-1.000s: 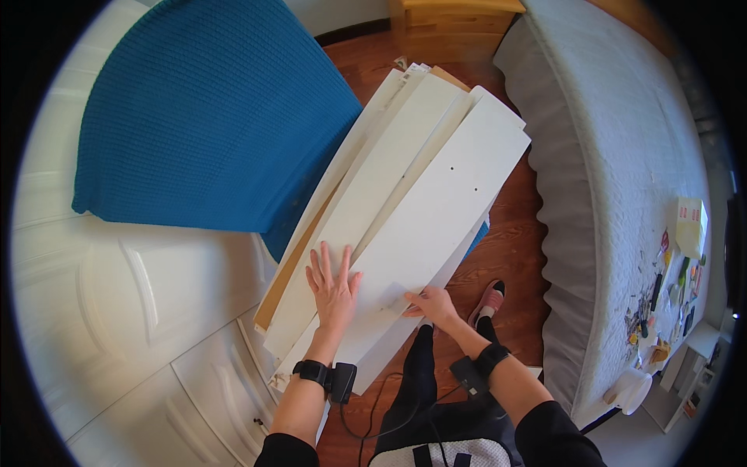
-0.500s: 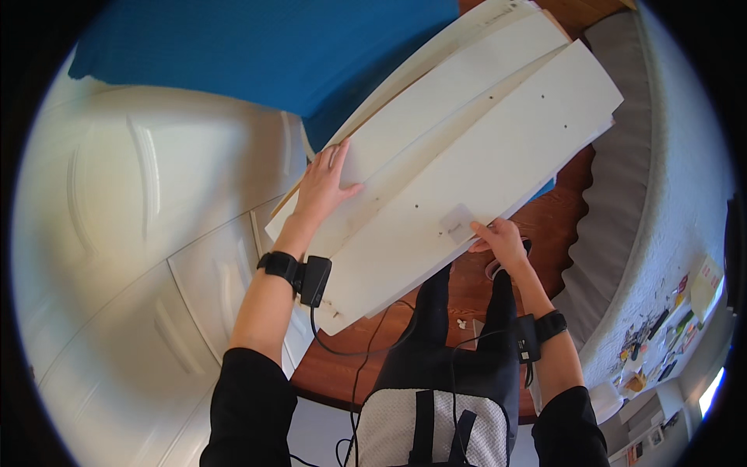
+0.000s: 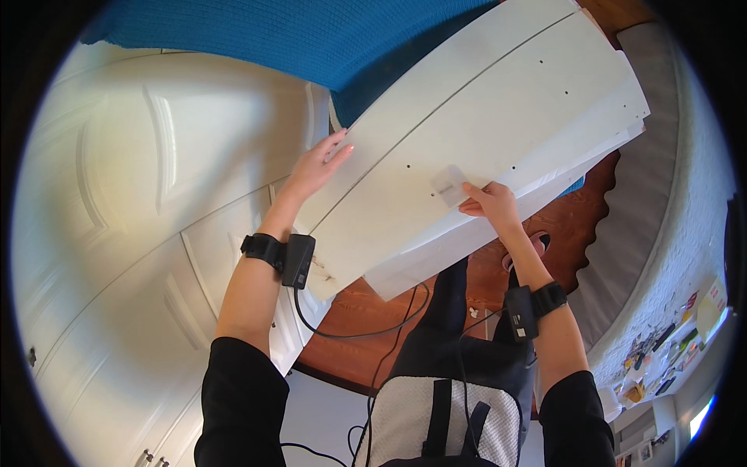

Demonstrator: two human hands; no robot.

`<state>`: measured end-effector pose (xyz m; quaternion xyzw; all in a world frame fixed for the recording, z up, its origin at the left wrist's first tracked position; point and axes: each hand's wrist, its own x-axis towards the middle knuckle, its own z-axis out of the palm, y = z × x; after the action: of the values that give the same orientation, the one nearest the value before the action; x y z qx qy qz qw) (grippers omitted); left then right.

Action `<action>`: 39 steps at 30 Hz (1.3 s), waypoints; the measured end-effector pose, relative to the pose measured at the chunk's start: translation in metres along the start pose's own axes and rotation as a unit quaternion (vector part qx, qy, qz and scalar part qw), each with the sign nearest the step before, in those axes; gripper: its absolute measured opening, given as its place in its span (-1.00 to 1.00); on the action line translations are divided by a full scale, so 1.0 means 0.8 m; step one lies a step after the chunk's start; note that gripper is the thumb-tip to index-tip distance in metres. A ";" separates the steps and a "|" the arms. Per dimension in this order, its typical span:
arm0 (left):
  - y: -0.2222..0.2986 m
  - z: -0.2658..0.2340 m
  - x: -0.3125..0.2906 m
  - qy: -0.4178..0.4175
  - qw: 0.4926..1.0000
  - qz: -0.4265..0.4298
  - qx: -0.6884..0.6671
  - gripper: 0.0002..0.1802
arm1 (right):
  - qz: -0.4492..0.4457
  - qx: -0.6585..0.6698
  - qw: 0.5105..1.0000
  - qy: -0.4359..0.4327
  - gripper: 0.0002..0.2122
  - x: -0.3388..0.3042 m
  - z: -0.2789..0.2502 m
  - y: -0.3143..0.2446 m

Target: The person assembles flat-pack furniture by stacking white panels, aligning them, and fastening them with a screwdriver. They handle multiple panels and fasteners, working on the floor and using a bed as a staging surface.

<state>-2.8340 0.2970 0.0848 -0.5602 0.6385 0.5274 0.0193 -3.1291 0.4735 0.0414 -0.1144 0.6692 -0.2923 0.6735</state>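
Long white panels (image 3: 482, 132) lie stacked at a slant in front of me, with small dark holes in the top one. A thin dark seam runs lengthwise between the top panel and a narrower white panel (image 3: 436, 70) on its left. My left hand (image 3: 317, 167) is at the stack's left edge, its fingers stretched and thumb apart. With the thumb on top, my right hand (image 3: 492, 206) grips the right edge of the top panel, beside a small translucent rectangle (image 3: 449, 187). Its lower fingers are partly hidden. Another white panel (image 3: 389, 280) sticks out below.
White panelled cabinet doors (image 3: 124, 179) stand on the left. A blue cloth (image 3: 296, 39) hangs behind the stack. On the right is a grey padded edge (image 3: 630, 210). Cables (image 3: 350, 336) run from my wrist devices, above a reddish wooden floor (image 3: 350, 311).
The holed top panel has shifted left against the narrow panel, leaving only a thin seam. More of the panel below shows on the right. My right hand moved up and left with it.
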 end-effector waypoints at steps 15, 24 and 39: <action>0.034 0.051 0.033 0.003 0.997 0.078 0.020 -0.54 | 0.009 0.162 0.985 0.053 -0.71 -0.012 0.015 0.052; 0.025 0.068 0.058 0.027 0.992 0.057 0.110 -0.50 | -0.035 -0.089 0.991 0.097 -0.68 0.003 0.030 0.066; 0.099 0.258 -0.050 0.169 0.862 0.266 0.397 -0.51 | 0.035 0.377 0.881 0.282 -0.77 -0.228 -0.111 0.309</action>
<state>-2.9941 0.4533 0.0694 -0.3948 0.9120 0.1112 -0.0092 -3.1431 0.7924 0.0519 0.2595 0.6738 -0.5185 0.4581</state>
